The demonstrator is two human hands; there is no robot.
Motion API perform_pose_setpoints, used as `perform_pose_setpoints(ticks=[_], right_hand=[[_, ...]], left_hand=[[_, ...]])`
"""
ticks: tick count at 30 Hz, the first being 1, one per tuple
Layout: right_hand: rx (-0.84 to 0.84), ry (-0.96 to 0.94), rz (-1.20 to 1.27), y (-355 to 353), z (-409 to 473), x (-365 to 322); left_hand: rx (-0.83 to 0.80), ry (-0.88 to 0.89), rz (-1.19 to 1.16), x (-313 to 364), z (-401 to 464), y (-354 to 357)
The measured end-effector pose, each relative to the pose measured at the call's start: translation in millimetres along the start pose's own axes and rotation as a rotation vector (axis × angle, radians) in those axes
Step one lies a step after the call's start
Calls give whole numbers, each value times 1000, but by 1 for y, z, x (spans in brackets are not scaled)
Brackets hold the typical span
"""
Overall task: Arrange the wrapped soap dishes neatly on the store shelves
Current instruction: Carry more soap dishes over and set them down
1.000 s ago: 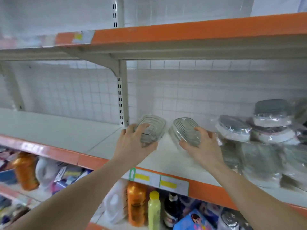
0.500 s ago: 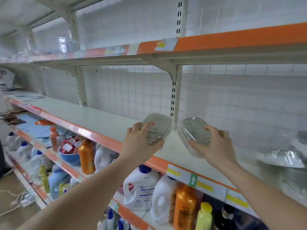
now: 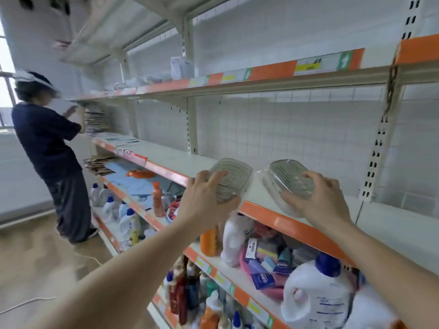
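Hands (image 3: 209, 198) cover part of both wrapped soap dishes (image 3: 234, 178)

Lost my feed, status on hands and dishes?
Left hand grips one soap dish, right hand the other. Both at shelf front edge. Nothing blocking.

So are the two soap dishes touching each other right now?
Apart. The head view shows a strip of white shelf between the left soap dish, held by the left hand, and the right soap dish, held by the right hand.
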State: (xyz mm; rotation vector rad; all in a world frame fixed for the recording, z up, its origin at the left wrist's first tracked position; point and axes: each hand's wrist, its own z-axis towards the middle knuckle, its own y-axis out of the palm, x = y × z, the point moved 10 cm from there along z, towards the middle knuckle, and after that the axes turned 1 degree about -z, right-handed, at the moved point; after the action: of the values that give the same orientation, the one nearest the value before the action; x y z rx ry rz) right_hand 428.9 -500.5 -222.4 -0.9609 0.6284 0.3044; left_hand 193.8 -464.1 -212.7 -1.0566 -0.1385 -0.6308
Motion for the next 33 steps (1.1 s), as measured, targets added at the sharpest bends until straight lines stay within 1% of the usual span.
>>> perform_pose_setpoints(ticks=[6,11,17,21,27,31,33], right_hand=[[-45,-42,11,72,32,-60],[-68,-78,8,129,71,-93],[-109,-145,11,219,145,-133],[-162,-159,28,284,200,-160],[-209,-133,15,369,264,-196],[-190,-95,-14,413,292,-214],[-152,-54,-30,436,306,-222]], left_hand=[[2,-60,21,-90,32,-19],[-4,-99,53,-150,66,-15],[28,-141,50,-233,136,-6],[6,-170,75,-292,189,1],[-2,-200,64,-375,256,9],[-38,-165,41,-425,299,23],[-67,-120,16,-450,327,31]])
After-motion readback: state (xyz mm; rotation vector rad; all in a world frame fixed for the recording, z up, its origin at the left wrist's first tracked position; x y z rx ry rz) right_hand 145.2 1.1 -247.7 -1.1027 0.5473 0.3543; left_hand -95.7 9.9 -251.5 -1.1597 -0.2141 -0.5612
